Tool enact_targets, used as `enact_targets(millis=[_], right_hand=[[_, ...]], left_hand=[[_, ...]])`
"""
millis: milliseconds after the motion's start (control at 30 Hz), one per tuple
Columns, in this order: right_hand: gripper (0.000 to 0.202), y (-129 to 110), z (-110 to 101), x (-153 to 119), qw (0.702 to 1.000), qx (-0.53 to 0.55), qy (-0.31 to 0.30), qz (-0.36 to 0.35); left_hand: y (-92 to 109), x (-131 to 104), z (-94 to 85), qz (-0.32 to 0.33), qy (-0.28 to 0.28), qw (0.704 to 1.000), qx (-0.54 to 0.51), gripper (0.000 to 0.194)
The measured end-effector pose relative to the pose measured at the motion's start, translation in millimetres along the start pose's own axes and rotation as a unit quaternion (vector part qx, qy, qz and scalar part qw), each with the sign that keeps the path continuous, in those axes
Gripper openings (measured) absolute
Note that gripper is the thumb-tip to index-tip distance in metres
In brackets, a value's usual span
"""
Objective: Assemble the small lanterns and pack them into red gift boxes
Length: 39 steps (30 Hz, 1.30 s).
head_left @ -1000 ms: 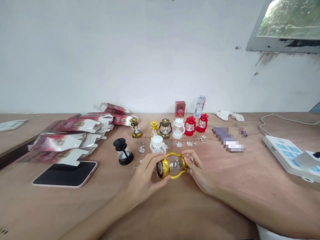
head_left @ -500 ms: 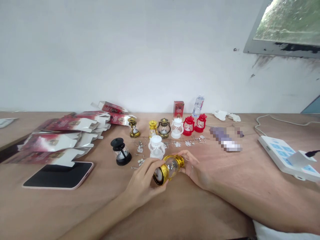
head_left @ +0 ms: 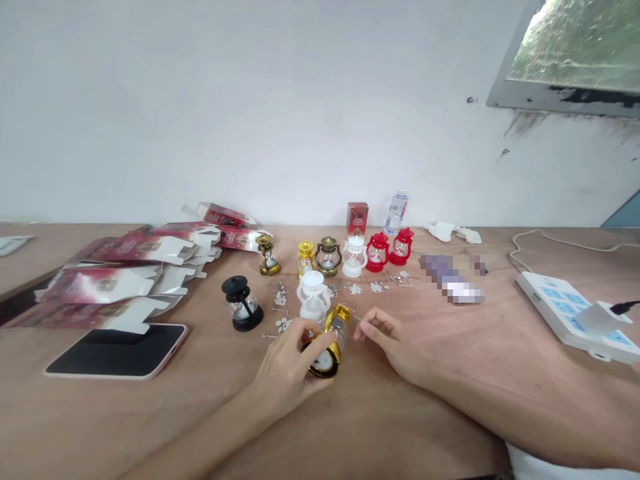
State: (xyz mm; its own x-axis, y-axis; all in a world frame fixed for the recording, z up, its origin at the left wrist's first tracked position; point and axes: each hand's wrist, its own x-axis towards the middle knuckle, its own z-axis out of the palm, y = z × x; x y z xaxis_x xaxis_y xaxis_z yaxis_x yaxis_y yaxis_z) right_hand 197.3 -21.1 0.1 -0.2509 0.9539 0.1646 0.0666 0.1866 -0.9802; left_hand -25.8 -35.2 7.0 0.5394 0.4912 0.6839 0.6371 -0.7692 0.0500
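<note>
My left hand (head_left: 285,360) grips a small gold lantern (head_left: 338,323) by its base, tilted so that the round underside with a white disc faces me. Closed in a pinch, my right hand (head_left: 387,340) holds the end of a thin wire handle (head_left: 353,315), whose far part reaches the lantern's top. Whether the wire is hooked into the lantern I cannot tell. Just behind stands a white lantern (head_left: 313,293), and a black lantern (head_left: 242,303) is to the left. Small metal parts (head_left: 283,325) and bent wires lie beside my left hand.
Several lanterns, among them a red lantern (head_left: 377,253), stand in a row further back. Flattened red boxes (head_left: 103,283) and a phone (head_left: 117,351) lie at left. A power strip (head_left: 575,313) is at right; a bottle (head_left: 397,212) stands by the wall.
The gold lantern has turned, its top swinging left and its underside towards me. My right hand has come away from the lantern's top and now pinches the wire handle out to the right.
</note>
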Motion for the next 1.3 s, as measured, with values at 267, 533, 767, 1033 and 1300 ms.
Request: enact_targets(millis=[267, 533, 767, 1033, 1300], right_hand=[[0.033, 23, -1, 14, 0.969, 0.209, 0.124, 0.045], [0.035, 22, -13, 27, 0.945, 0.3, 0.034, 0.123], [0.034, 27, -9, 20, 0.982, 0.165, -0.049, 0.08], [0.061, 26, -11, 9, 0.981, 0.142, -0.128, -0.009], [0.061, 30, -13, 3, 0.993, 0.009, -0.112, -0.029]], left_hand=[[2, 2, -1.0, -0.015, 0.02, 0.999, -0.021, 0.037], [-2, 2, 0.9, 0.035, 0.082, 0.995, -0.036, 0.036], [-1, -2, 4.9, 0.092, 0.084, 0.991, -0.048, 0.034], [-1, -2, 4.9, 0.058, 0.063, 0.995, -0.043, 0.035], [1, -2, 4.1, 0.061, 0.058, 0.996, -0.043, 0.035]])
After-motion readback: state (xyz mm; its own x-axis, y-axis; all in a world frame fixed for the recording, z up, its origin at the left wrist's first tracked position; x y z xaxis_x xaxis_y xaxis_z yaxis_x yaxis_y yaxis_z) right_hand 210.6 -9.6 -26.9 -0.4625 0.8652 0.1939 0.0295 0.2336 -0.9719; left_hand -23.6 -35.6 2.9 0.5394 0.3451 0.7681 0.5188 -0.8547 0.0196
